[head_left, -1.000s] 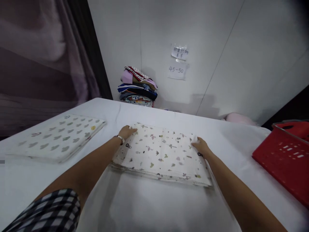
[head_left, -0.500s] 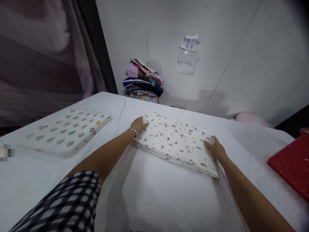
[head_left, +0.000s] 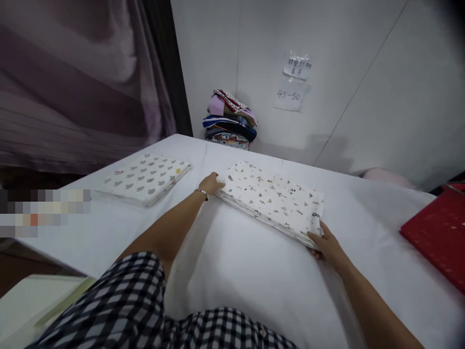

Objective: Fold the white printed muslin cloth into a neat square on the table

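A white folded cloth (head_left: 271,196) with a small scattered print lies on the white-covered table (head_left: 247,261), its stacked layers showing along the front edge. My left hand (head_left: 211,185), with a bracelet at the wrist, grips its left corner, thumb on top. At the front right corner, my right hand (head_left: 329,245) pinches the layers between the thumb above and fingers partly hidden below. To the left lies a second folded cloth (head_left: 145,177) with grey cloud-like shapes, which neither hand touches.
A pile of folded textiles (head_left: 230,121) stands against the wall behind the table. Red fabric (head_left: 438,235) lies at the right edge. A purplish curtain (head_left: 72,87) hangs at the left, and a pale box-like object (head_left: 36,305) is at lower left. Paper signs (head_left: 290,94) hang on the wall.
My right hand has slid from the cloth's right side to its front right corner, fingers now beneath. My left hand stays at the left corner. The view has turned left and down.
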Demonstrator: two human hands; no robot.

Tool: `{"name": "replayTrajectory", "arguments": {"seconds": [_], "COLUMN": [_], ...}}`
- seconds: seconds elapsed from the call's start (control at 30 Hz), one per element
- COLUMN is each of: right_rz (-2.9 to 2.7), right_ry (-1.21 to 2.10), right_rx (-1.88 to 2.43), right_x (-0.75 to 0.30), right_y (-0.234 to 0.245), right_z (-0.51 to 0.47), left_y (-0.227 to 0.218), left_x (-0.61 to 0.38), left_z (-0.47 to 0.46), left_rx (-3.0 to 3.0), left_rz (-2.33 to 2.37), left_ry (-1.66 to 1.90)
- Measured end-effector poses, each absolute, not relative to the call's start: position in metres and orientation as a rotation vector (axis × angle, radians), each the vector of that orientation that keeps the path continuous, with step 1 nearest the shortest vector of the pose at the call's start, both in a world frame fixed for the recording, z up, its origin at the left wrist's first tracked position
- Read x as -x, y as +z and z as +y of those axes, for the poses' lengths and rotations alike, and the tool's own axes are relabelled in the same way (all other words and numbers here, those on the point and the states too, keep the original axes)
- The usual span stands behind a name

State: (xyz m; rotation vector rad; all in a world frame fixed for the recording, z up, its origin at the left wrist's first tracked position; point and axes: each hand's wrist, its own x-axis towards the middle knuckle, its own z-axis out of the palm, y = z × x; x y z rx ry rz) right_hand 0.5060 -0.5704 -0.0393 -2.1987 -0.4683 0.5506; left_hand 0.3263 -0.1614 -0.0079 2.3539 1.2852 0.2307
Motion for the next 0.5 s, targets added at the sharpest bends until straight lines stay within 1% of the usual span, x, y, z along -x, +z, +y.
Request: {"name": "replayTrajectory", "arguments": {"seconds": [0.07, 0.1, 0.17, 0.23, 0.27, 0.33, 0.4, 0.5], "right_rz": [-0.532, -0.579, -0.697, -0.822, -0.894, -1.064, -1.215, -1.311], "right_ry": [0.528, 0.45, 0.171, -0.087, -0.16, -0.181, -0.109, 0.033], "right_rx": [2.377, 2.477, 2.61, 2.566, 2.498, 2.347, 2.253, 2.246], "right_x": [-0.496, -0.492, -0.486, -0.481, -0.479, -0.474, -0.471, -0.468], "right_y": [-0.037, -0.036, -0.034, -0.032, -0.03, -0.026, -0.022, -0.021], "right_z": [-0.574, -0.577, -0.581, -0.581, -0.579, -0.569, -0.556, -0.538], "left_y": [-0.012, -0.015, -0.019, -0.022, -0.023, -0.026, -0.029, -0.035], "left_x": [-0.317, -0.312, -0.302, -0.297, -0.297, -0.3, -0.308, -0.323], "left_z": [-0.163, -0.166, -0.175, -0.19, -0.2, -0.224, -0.251, -0.286], "left_rx": [-2.355, -2.368, -2.445, -2.565, -2.626, -2.718, -2.754, -2.747], "left_rz": [1.332, 1.352, 1.369, 1.295, 1.199, 0.894, 0.543, 0.217], "left_ry": [0.204, 0.226, 0.367, 0.574, 0.66, 0.741, 0.718, 0.662]}}
